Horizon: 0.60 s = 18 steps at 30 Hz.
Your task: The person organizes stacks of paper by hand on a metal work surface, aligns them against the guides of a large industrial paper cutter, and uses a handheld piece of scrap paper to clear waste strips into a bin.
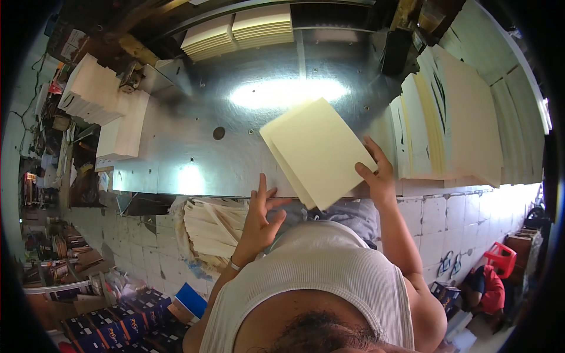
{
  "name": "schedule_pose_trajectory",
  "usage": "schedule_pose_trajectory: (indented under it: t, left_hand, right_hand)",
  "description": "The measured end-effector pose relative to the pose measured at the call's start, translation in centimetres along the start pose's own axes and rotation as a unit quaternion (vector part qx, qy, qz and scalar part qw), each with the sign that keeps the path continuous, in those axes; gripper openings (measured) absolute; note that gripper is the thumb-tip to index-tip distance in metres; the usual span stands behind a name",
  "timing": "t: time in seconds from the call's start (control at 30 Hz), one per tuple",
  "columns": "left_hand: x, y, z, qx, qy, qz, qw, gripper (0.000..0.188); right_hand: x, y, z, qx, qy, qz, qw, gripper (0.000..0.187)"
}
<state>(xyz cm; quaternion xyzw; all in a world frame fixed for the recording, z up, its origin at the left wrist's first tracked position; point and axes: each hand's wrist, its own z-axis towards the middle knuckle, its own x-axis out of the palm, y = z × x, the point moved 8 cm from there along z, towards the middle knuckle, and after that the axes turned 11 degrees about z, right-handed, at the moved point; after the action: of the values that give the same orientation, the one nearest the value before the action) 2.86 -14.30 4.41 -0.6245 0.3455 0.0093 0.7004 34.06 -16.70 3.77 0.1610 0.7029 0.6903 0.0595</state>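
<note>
In my right hand (378,172) is a stack of cream paper (323,154), gripped at its right corner between thumb and fingers. The stack is turned at an angle over the front of a shiny metal table (218,162), and a lower layer shows askew along its left side. My left hand (260,222) is held empty by the table's front edge, fingers apart, a short way left of the stack and not touching it. A band circles my left wrist.
Cut cream stacks (262,28) lie at the table's back. White paper blocks (120,132) stand at the left, tall paper piles (471,120) at the right. Below the front edge is a heap of paper strips (215,226). Dark blue boxes (118,323) and a red stool (501,259) are on the floor.
</note>
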Motion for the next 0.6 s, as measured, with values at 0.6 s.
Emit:
schedule_pose_trajectory:
  t: [0.6]
  left_hand:
    - [-5.9,5.5,7.9,-0.025,-0.121,0.09,0.988,0.088]
  right_hand:
    - [4.6,-2.1,-8.5,-0.321,0.124,-0.456,0.821,0.099]
